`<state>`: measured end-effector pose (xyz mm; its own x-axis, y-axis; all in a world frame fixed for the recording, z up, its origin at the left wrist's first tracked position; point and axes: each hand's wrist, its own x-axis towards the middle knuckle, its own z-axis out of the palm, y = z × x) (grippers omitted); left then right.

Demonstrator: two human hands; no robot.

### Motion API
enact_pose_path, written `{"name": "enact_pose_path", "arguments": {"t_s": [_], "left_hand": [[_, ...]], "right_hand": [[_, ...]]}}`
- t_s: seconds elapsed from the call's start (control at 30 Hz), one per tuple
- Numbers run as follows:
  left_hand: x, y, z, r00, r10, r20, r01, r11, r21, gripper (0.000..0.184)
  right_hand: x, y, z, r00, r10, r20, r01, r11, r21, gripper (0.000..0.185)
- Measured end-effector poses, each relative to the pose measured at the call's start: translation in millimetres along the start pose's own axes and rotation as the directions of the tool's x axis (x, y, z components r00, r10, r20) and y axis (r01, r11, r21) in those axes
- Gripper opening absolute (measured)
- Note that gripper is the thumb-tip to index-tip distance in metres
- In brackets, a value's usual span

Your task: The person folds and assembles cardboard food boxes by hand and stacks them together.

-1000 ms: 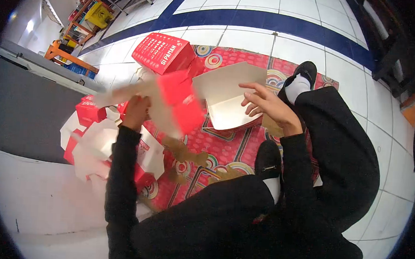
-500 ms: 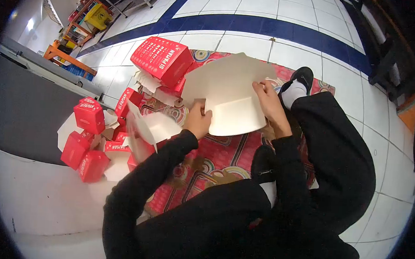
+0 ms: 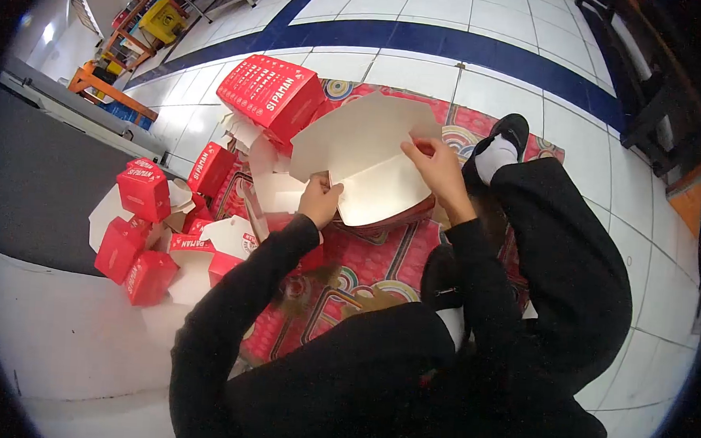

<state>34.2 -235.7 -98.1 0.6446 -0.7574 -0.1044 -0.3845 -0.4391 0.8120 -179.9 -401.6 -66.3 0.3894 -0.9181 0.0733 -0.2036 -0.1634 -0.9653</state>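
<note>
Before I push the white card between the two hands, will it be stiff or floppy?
The white card would probably feel fairly stiff, since its raised panel shows little sag. It may bend at the crease between panels. It is likely light for its size, as its edge looks thin.

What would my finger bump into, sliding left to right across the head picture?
Small red box, another small red box, left hand, right hand, farther white sock, orange panel. The open box overlaps both hands, so it's skipped.
</note>
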Motion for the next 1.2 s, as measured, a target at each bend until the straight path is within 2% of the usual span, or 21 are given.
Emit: {"name": "enact_pose_path", "arguments": {"t_s": [0.07, 0.1, 0.17, 0.3, 0.4, 0.47, 0.5, 0.57, 0.6, 0.67, 0.7, 0.8, 0.83, 0.87, 0.9, 0.93, 1.0, 1.03, 1.07, 1.13, 1.2], "left_hand": [[2, -6, -1, 0.999, -0.026, 0.020, 0.027, 0.999, -0.045, 0.038], [-1, -2, -3, 0.999, -0.020, 0.027, 0.020, 1.000, 0.005, 0.040], [1, -7, -3, 1.000, 0.003, 0.027, -0.005, 0.998, 0.064, 0.043], [-5, -3, -4, 0.999, 0.046, 0.021, -0.046, 0.999, 0.006, 0.043], [-4, -7, -4, 0.998, 0.033, 0.045, -0.032, 0.999, -0.024, 0.042], [-6, 0, -5, 0.998, -0.002, 0.056, 0.002, 1.000, -0.002, 0.042], [-8, 5, -6, 0.999, 0.000, 0.053, 0.000, 1.000, -0.002, 0.042], [-15, 14, -6, 0.998, 0.036, 0.050, -0.038, 0.999, 0.038, 0.044], [-15, 17, -7, 0.998, 0.039, 0.045, -0.040, 0.998, 0.039, 0.044], [-18, 22, -10, 0.996, 0.042, 0.079, -0.046, 0.998, 0.051, 0.047], [-24, 31, -14, 0.996, 0.041, 0.075, -0.045, 0.998, 0.054, 0.047], [-37, 49, -30, 0.995, -0.003, 0.100, -0.011, 0.989, 0.147, 0.047], [-36, 36, -39, 0.980, 0.157, 0.123, -0.187, 0.939, 0.290, 0.043], [-35, 21, -48, 0.937, 0.304, 0.171, -0.349, 0.837, 0.422, 0.040], [-35, 8, -56, 0.933, 0.335, 0.133, -0.355, 0.785, 0.508, 0.037], [-42, 6, -64, 0.933, 0.334, 0.135, -0.354, 0.779, 0.517, 0.037], [-54, 3, -76, 0.893, 0.448, -0.043, -0.246, 0.566, 0.787, 0.041], [-54, -1, -84, 0.936, 0.351, -0.041, -0.175, 0.561, 0.809, 0.039], [-49, -11, -94, 0.935, 0.352, -0.039, -0.178, 0.561, 0.808, 0.039], [-36, -26, -115, 0.971, 0.126, 0.203, -0.237, 0.403, 0.884, 0.031], [-34, -15, -137, 0.985, 0.146, 0.096, -0.168, 0.628, 0.760, 0.029]], "right_hand": [[-10, 2, -4, 0.996, -0.016, 0.083, -0.001, 0.981, 0.196, 0.048], [-8, 7, -6, 0.997, -0.012, 0.081, -0.003, 0.982, 0.189, 0.048], [-2, 15, -7, 0.981, -0.007, 0.192, -0.038, 0.973, 0.228, 0.045], [-5, 5, -14, 0.959, 0.050, 0.280, -0.119, 0.965, 0.233, 0.047], [-11, -5, -20, 0.935, 0.146, 0.324, -0.202, 0.968, 0.147, 0.051], [-1, 26, -9, 0.957, 0.043, 0.288, -0.079, 0.990, 0.115, 0.051], [-2, 22, -10, 0.957, 0.040, 0.288, -0.076, 0.990, 0.116, 0.051], [-6, 12, -9, 0.977, 0.001, 0.215, 0.027, 0.992, -0.126, 0.043], [-6, 14, -7, 0.976, -0.005, 0.217, 0.032, 0.992, -0.123, 0.043], [-7, 19, -2, 0.982, -0.108, 0.152, 0.146, 0.952, -0.268, 0.033], [-10, 16, 2, 0.990, -0.104, 0.093, 0.131, 0.923, -0.361, 0.027], [-17, 11, 1, 0.991, -0.107, 0.079, 0.130, 0.895, -0.426, 0.027], [-17, 14, 1, 0.991, -0.110, 0.081, 0.134, 0.898, -0.420, 0.027], [-17, 18, 0, 0.979, -0.199, 0.042, 0.199, 0.890, -0.410, 0.029], [-18, 20, 2, 0.959, -0.284, -0.001, 0.259, 0.878, -0.402, 0.030], [-21, 12, 0, 0.959, -0.282, -0.004, 0.258, 0.883, -0.393, 0.030], [-25, -1, -7, 0.987, -0.144, -0.075, 0.117, 0.951, -0.286, 0.034], [-24, 2, -7, 0.976, -0.171, -0.135, 0.115, 0.930, -0.348, 0.045], [-24, 5, -8, 0.976, -0.171, -0.137, 0.114, 0.930, -0.348, 0.045], [-25, -7, -18, 0.969, -0.219, -0.112, 0.170, 0.925, -0.340, 0.042], [-24, -12, -23, 0.976, -0.189, -0.106, 0.147, 0.938, -0.314, 0.039]]}}
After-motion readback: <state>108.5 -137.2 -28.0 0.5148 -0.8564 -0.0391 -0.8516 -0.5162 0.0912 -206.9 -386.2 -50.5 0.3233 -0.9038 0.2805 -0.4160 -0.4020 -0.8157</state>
